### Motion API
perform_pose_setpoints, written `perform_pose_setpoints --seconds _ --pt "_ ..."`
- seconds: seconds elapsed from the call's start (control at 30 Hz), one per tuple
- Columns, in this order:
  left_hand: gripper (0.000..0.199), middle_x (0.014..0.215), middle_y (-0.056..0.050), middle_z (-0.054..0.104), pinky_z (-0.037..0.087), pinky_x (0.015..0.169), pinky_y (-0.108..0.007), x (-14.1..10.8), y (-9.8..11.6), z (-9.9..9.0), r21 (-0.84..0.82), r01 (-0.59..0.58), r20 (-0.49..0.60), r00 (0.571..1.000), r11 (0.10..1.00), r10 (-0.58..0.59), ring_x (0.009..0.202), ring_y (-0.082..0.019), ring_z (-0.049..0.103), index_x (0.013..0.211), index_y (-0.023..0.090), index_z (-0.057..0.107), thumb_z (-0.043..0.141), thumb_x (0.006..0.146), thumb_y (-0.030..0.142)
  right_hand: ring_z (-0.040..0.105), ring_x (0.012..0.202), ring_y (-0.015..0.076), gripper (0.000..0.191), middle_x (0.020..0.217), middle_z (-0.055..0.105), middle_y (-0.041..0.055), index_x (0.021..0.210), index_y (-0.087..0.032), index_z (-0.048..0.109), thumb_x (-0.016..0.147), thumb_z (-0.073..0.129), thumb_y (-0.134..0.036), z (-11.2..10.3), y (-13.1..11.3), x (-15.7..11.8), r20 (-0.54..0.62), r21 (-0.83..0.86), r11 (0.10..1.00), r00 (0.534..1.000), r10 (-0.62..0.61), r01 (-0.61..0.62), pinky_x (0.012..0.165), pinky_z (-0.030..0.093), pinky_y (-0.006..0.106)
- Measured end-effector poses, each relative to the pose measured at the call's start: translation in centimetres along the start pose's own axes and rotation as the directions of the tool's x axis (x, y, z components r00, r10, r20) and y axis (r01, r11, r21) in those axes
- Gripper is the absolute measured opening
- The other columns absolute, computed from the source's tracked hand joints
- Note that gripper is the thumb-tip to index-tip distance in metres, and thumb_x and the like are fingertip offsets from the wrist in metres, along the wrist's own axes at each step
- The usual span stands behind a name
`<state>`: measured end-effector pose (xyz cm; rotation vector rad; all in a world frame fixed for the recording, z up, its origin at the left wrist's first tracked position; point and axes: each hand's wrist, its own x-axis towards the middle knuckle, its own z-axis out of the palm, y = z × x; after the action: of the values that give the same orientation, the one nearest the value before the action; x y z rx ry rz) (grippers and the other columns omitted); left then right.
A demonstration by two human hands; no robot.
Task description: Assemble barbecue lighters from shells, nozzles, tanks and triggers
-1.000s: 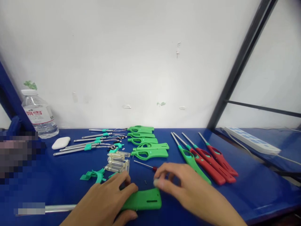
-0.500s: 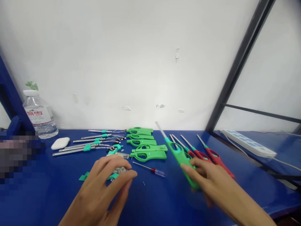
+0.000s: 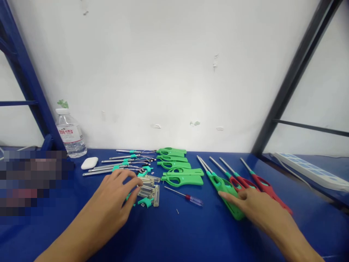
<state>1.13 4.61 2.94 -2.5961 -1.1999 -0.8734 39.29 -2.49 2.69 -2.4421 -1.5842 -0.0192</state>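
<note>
My left hand [image 3: 120,193] hovers with bent, parted fingers at the left side of a pile of clear fuel tanks [image 3: 148,189] and teal plastic pieces [image 3: 145,202]; nothing shows in its grasp. On the right, my right hand [image 3: 242,202] has its thumb and fingers on the handle of a green lighter [image 3: 227,193], which lies on the table beside another green one. Red lighters [image 3: 269,189] lie just right of it. Between the hands are a screwdriver [image 3: 195,200] with a clear handle and a small screw [image 3: 177,211].
Green handle shells [image 3: 182,180] are stacked in a column at the middle back. Metal rods [image 3: 102,170] with wires lie to their left, near a white case [image 3: 89,163] and a water bottle [image 3: 72,136]. A power strip [image 3: 311,171] is at the right.
The green lighter came down from mid-air onto the table beside the other lighters, my right hand still on it. My left hand shifted left relative to the pile, uncovering the tanks. The view turned left.
</note>
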Motion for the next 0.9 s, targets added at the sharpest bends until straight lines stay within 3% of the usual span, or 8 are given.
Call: perform_pose_setpoints --seconds 0.23,0.37,0.43,0.5,0.63,0.77,0.9 --pt "0.034 0.112 -0.009 0.071 0.049 0.097 -0.048 -0.4 -3.3 -1.5 0.057 0.097 0.045 0.994 0.994 -0.1 0.108 -0.032 0.064 0.106 0.026 0.076 0.045 0.106 0.039 0.076 0.071 0.0395 0.057 0.066 0.074 0.0116 0.061 -0.029 0.063 0.098 0.048 -0.069 -0.4 0.1 0.3 -0.032 0.006 0.999 0.998 0.05 -0.05 0.063 0.049 0.045" --pt "0.037 0.113 -0.01 0.071 0.047 0.102 -0.053 -0.8 -4.5 -1.6 0.059 0.15 0.051 0.987 0.987 -0.153 0.108 -0.033 0.064 0.106 0.026 0.077 0.043 0.105 0.043 0.077 0.077 0.034 0.042 0.077 0.078 0.0061 0.085 -0.029 0.068 0.104 0.047 -0.059 -0.8 -1.9 0.4 -0.04 0.069 0.989 0.991 -0.124 0.127 0.067 0.05 0.041" --pt "0.039 0.115 -0.01 0.071 0.046 0.106 -0.053 -1.1 -4.8 -1.7 0.069 0.17 0.074 0.982 0.983 -0.175 0.111 -0.033 0.063 0.108 0.026 0.076 0.042 0.105 0.044 0.078 0.086 0.0293 0.028 0.091 0.081 0.0029 0.097 -0.03 0.073 0.104 0.055 -0.051 -0.5 -3.3 0.2 -0.019 0.117 0.954 0.961 -0.275 0.275 0.072 0.053 0.038" --pt "0.042 0.121 -0.01 0.071 0.045 0.109 -0.052 -1.3 -5.3 -1.9 0.097 0.195 0.132 0.969 0.976 -0.207 0.117 -0.033 0.062 0.114 0.026 0.075 0.038 0.106 0.044 0.075 0.105 0.0272 0.019 0.112 0.08 0.002 0.108 -0.031 0.075 0.104 0.059 -0.041 0.2 -4.5 -0.2 -0.014 0.152 0.899 0.91 -0.414 0.411 0.088 0.055 0.038" --pt "0.041 0.127 -0.01 0.069 0.049 0.108 -0.048 -1.0 -7.2 -2.5 0.172 0.233 0.252 0.929 0.957 -0.271 0.122 -0.032 0.062 0.124 0.026 0.072 0.037 0.106 0.039 0.064 0.128 0.0277 0.028 0.133 0.072 0.0066 0.129 -0.027 0.071 0.107 0.054 -0.027 1.7 -6.0 -0.3 -0.036 0.173 0.798 0.814 -0.58 0.577 0.112 0.047 0.045" --pt "0.033 0.119 -0.012 0.07 0.054 0.102 -0.049 0.8 -10.2 -3.0 0.267 0.256 0.362 0.867 0.929 -0.343 0.115 -0.033 0.067 0.13 0.022 0.071 0.057 0.1 0.027 0.065 0.125 0.0296 0.031 0.134 0.069 0.0113 0.135 -0.023 0.067 0.105 0.058 -0.026 2.4 -6.3 1.9 -0.047 0.156 0.735 0.748 -0.662 0.66 0.108 0.051 0.046" --pt "0.037 0.133 -0.011 0.066 0.06 0.095 -0.049 2.6 -12.2 -2.9 0.336 0.244 0.452 0.806 0.91 -0.383 0.112 -0.027 0.069 0.134 0.018 0.063 0.069 0.103 0.036 0.068 0.112 0.0324 0.025 0.118 0.071 0.0133 0.122 -0.019 0.071 0.098 0.069 -0.027 2.7 -6.3 4.7 -0.053 0.116 0.716 0.724 -0.687 0.688 0.099 0.055 0.049"
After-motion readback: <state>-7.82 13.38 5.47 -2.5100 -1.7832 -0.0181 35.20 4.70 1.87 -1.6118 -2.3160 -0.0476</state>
